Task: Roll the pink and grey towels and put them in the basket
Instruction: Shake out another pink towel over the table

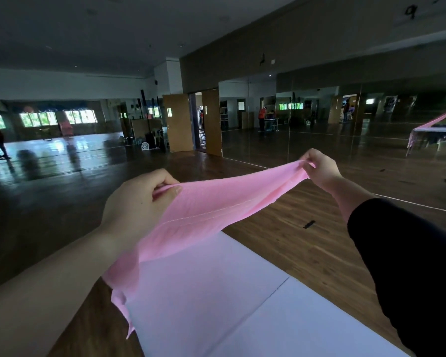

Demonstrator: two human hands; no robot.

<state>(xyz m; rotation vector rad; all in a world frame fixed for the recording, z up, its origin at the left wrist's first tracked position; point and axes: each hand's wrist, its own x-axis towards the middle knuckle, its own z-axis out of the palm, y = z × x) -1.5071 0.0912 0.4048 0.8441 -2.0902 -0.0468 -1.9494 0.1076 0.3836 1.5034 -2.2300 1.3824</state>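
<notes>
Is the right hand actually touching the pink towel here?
Touching. The head view shows the right hand pinching one end of the pink towel between thumb and fingers, with no gap.

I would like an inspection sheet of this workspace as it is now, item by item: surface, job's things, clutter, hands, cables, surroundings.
Surface: white table, with a thin seam line across it.
Job's things: pink towel held stretched in the air above the table; grey towel and basket not in view.
Clutter: small dark item on the wooden floor; cannot tell what it is.
Grippers: left hand pinches one end of the pink towel; right hand pinches the other end.
Cables: nothing seen.
Surroundings: dim hall, mirror wall, wooden doors standing open.
</notes>
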